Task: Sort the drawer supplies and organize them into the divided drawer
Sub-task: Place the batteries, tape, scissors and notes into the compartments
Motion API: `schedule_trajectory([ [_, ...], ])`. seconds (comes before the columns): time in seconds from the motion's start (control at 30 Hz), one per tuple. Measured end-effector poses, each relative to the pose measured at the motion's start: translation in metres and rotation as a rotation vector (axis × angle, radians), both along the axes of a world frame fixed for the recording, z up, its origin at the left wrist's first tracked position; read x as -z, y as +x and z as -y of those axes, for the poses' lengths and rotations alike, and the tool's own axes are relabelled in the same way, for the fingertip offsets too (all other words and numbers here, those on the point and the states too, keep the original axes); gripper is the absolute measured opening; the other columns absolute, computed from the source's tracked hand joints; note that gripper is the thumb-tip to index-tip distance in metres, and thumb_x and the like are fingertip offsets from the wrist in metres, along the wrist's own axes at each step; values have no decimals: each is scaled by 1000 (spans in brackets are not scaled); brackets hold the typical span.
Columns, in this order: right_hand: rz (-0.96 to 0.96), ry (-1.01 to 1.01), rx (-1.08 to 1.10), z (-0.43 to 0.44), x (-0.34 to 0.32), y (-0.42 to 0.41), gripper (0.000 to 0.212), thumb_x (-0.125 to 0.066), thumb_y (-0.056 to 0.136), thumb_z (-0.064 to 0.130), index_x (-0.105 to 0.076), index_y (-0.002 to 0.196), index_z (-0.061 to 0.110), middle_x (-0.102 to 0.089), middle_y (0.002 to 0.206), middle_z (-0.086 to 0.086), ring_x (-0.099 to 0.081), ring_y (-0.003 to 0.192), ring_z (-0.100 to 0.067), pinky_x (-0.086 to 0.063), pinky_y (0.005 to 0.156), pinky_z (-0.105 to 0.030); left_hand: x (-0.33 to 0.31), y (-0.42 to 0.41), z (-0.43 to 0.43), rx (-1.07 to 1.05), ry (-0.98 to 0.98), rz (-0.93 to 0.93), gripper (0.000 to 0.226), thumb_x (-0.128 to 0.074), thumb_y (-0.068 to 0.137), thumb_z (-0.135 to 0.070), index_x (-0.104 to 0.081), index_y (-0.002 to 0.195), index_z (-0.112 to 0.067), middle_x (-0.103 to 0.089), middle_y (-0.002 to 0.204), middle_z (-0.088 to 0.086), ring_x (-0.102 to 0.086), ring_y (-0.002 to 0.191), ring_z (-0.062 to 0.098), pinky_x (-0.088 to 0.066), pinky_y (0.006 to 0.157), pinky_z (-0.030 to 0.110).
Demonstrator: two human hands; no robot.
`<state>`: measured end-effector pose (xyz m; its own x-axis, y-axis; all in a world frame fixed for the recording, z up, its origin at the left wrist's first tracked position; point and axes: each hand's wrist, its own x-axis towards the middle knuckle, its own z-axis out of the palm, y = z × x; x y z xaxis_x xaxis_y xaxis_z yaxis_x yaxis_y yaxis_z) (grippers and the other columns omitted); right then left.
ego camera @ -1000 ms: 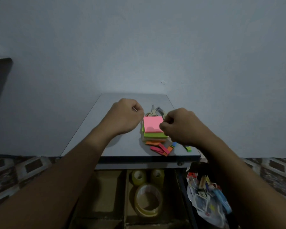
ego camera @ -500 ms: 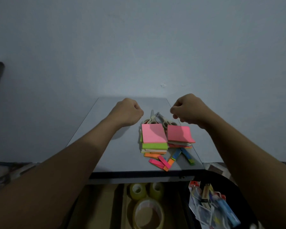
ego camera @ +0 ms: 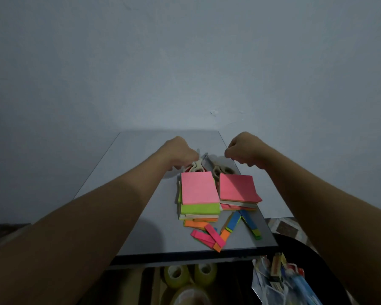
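Flanking the scissors (ego camera: pixel 197 167): right hand (ego camera: pixel 243 150) fisted empty; left hand (ego camera: pixel 179 154) touching, grip unclear.

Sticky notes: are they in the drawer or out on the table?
Out. The sticky notes lie in two pink-topped stacks on the table; the drawer below holds tape rolls.

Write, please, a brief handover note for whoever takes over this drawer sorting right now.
Left hand: curled at the cream-handled scissors; grip hidden.
Right hand: curled, nothing seen in it.
On the tabletop: left sticky-note stack, right sticky-note stack, loose index flags, second scissors.
Done: tape rolls lie in the drawer.
Left: notes, flags, both scissors and the bag of supplies.
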<state>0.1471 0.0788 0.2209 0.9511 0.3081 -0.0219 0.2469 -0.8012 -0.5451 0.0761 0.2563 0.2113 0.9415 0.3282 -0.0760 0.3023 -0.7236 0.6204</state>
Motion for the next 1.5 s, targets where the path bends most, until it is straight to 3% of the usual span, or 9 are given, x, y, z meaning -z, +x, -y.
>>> schedule_trajectory([
  [0.13, -78, -106, -61, -9, 8, 6, 26, -61, 88, 15, -69, 108, -1, -70, 102, -20, -64, 82, -27, -54, 64, -32, 3, 12, 7, 19, 1, -105, 18, -64, 86, -21, -59, 87, -4, -58, 85, 11, -59, 77, 26, -53, 71, 35],
  [0.37, -163, -170, -82, -20, 13, 6, 36, -77, 77, 28, -71, 92, -3, -72, 90, -20, -72, 84, -33, -62, 71, -40, 6, 20, 13, 38, 92, -154, 53, -73, 86, -38, -59, 120, 1, -56, 114, 14, -60, 114, 31, -51, 86, 34],
  [0.63, -156, -211, -70, -27, 16, 8, 35, -78, 80, 30, -63, 90, 1, -67, 94, -18, -66, 81, -30, -55, 68, -35, 15, 36, 15, -24, 119, -196, 41, -84, 76, -31, -67, 100, -3, -69, 101, 12, -69, 92, 27, -58, 81, 34],
  [0.8, -236, -154, -76, -28, 19, 12, 43, -77, 83, 26, -65, 110, -6, -68, 103, -20, -68, 93, -32, -56, 86, -42, 16, 42, 15, -3, -9, -315, 24, -73, 90, -25, -60, 88, -4, -61, 87, 12, -59, 78, 24, -52, 74, 34],
  [0.9, -240, -120, -72, -29, 20, 15, 24, -73, 87, 22, -63, 87, 0, -60, 84, -16, -58, 73, -26, -51, 68, -35, 14, 45, 13, 0, -8, -359, 23, -66, 95, -22, -54, 86, -5, -50, 76, 10, -47, 64, 18, -42, 59, 28],
  [1.03, -173, -102, -41, -26, 25, 19, 33, -73, 86, 18, -55, 62, 7, -53, 63, -13, -51, 58, -24, -45, 56, -31, 14, 46, 4, -19, -2, -381, 26, -63, 98, -20, -50, 80, -5, -46, 75, 11, -43, 63, 19, -39, 55, 29],
  [1.2, -119, -173, -53, -28, 27, 22, 33, -73, 85, 23, -58, 62, 6, -60, 72, -15, -59, 68, -28, -56, 71, -38, 17, 42, -14, -51, 24, -359, 27, -66, 94, -20, -49, 77, -8, -44, 71, 9, -40, 62, 17, -35, 53, 27],
  [1.37, 44, -257, 1, -36, 31, 28, 40, -74, 83, 36, -53, 63, 9, -55, 63, -6, -53, 56, -18, -39, 46, -27, 22, 29, -33, -106, 77, -253, 35, -77, 83, -23, -52, 63, -10, -51, 60, 8, -46, 54, 19, -37, 51, 25],
  [1.5, 88, -219, -1, -40, 34, 25, 37, -79, 75, 35, -55, 64, 10, -56, 64, -5, -56, 63, -21, -35, 46, -25, 25, 14, -44, -132, 226, -131, 31, -78, 74, -30, -59, 68, -7, -59, 66, 7, -57, 59, 21, -41, 52, 24],
])
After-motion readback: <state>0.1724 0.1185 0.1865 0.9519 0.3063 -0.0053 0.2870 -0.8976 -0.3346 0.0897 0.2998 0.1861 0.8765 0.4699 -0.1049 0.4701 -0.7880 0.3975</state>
